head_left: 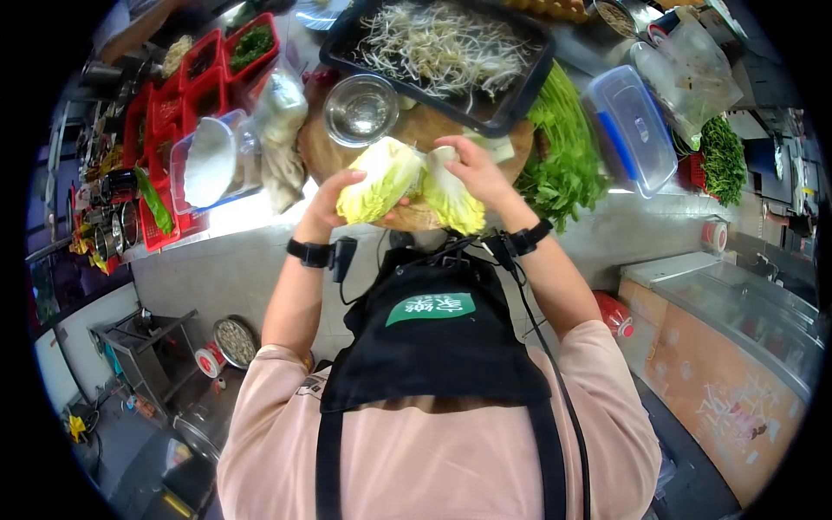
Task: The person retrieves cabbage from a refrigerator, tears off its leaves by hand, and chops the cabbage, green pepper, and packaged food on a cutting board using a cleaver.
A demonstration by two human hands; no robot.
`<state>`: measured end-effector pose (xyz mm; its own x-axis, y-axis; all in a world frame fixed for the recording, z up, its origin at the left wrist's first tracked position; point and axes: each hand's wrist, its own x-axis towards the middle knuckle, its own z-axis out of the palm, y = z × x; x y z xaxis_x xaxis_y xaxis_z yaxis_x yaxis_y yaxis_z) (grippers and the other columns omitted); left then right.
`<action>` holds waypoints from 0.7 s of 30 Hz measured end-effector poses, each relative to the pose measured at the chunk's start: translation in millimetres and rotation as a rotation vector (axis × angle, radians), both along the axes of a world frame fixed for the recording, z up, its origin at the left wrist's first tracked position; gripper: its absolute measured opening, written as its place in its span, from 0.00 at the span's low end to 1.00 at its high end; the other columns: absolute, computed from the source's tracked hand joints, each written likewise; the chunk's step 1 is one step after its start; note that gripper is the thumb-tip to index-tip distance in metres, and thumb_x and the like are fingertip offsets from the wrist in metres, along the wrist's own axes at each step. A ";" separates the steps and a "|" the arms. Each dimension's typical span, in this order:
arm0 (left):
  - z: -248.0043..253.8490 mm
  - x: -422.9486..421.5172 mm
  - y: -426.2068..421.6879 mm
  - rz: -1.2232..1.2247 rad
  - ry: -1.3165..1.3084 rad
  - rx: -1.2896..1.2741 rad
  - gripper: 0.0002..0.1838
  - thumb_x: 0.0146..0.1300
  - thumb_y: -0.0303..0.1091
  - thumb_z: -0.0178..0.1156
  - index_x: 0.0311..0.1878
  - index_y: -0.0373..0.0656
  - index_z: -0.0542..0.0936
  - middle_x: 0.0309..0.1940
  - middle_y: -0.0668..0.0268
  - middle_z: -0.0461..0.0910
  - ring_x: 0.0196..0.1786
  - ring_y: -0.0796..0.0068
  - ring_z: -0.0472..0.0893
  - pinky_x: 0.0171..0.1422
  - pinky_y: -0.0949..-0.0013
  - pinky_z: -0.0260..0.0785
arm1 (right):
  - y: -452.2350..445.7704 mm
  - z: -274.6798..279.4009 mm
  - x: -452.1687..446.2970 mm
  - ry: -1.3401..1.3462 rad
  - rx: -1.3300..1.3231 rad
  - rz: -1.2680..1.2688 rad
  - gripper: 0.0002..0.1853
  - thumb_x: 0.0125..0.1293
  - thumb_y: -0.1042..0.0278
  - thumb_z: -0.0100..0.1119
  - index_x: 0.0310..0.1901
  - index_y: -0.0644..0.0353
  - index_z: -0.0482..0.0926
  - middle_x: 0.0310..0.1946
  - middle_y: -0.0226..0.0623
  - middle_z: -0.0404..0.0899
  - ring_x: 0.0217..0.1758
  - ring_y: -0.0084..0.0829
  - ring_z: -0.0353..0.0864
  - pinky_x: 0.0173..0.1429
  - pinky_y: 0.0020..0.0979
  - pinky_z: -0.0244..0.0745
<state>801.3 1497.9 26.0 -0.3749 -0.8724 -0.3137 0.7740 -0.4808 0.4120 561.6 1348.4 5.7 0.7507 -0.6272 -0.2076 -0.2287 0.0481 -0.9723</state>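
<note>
My left hand is wrapped around the side of a pale yellow-green napa cabbage, fingers under it. In my right hand is a cabbage leaf, white at the rib and yellow at its frilled end, pinched by the thumb and fingers. Leaf and cabbage are side by side, and I cannot tell whether they still join at the base. Both are above the near part of a round wooden board. A shiny metal bowl stands on the board behind the cabbage.
Beyond the board is a black tray of bean sprouts. Leafy green stalks and a blue-edged clear plastic box lie to the right. On the left are red baskets, a plastic container and a plastic bag.
</note>
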 end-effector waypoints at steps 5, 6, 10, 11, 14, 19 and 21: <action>1.4 -20.6 -5.6 0.058 -0.069 -0.092 0.40 0.64 0.43 0.62 0.73 0.34 0.57 0.62 0.44 0.72 0.59 0.46 0.79 0.59 0.51 0.79 | 5.0 -11.7 6.9 0.058 -0.392 -0.182 0.19 0.64 0.76 0.60 0.57 0.62 0.74 0.48 0.38 0.79 0.51 0.28 0.78 0.58 0.30 0.72; 2.9 -20.5 -5.1 0.037 -0.076 -0.076 0.41 0.63 0.43 0.62 0.73 0.35 0.58 0.62 0.45 0.72 0.59 0.45 0.80 0.59 0.52 0.79 | 6.7 -6.0 6.3 0.061 -0.389 -0.184 0.19 0.64 0.76 0.60 0.57 0.62 0.74 0.48 0.38 0.79 0.51 0.28 0.78 0.58 0.30 0.72; 7.4 -28.1 -2.8 0.024 -0.078 -0.045 0.41 0.63 0.43 0.64 0.73 0.36 0.58 0.63 0.48 0.72 0.58 0.50 0.81 0.59 0.54 0.79 | 5.6 26.4 8.5 -0.020 -0.426 -0.117 0.25 0.67 0.64 0.64 0.63 0.61 0.70 0.57 0.42 0.75 0.57 0.34 0.78 0.58 0.34 0.75; 2.7 -30.3 -3.5 0.063 -0.126 -0.039 0.40 0.63 0.41 0.65 0.73 0.37 0.59 0.62 0.50 0.73 0.58 0.55 0.81 0.60 0.57 0.78 | 6.4 30.6 10.4 -0.106 0.077 -0.038 0.29 0.68 0.60 0.65 0.65 0.60 0.67 0.59 0.43 0.73 0.58 0.36 0.77 0.57 0.35 0.77; 11.6 -44.1 -8.1 0.142 -0.285 0.013 0.38 0.64 0.36 0.66 0.73 0.38 0.60 0.60 0.56 0.74 0.58 0.65 0.80 0.61 0.62 0.77 | 18.4 38.6 14.3 -0.010 0.404 0.075 0.34 0.68 0.56 0.65 0.70 0.59 0.62 0.59 0.44 0.72 0.56 0.35 0.77 0.50 0.35 0.81; 22.1 -41.9 -7.5 0.269 -0.671 0.052 0.31 0.64 0.32 0.65 0.68 0.36 0.66 0.54 0.62 0.78 0.56 0.72 0.79 0.58 0.70 0.74 | 18.9 12.6 6.8 -0.098 0.319 -0.060 0.34 0.65 0.58 0.68 0.68 0.59 0.64 0.58 0.44 0.72 0.53 0.38 0.78 0.48 0.35 0.81; 14.9 -31.2 -4.7 0.328 -1.114 -0.051 0.29 0.62 0.33 0.66 0.64 0.34 0.69 0.51 0.57 0.80 0.52 0.65 0.81 0.57 0.67 0.74 | 7.5 3.5 -1.1 0.256 -0.685 -0.160 0.30 0.60 0.64 0.69 0.63 0.59 0.70 0.54 0.45 0.74 0.51 0.47 0.76 0.52 0.40 0.77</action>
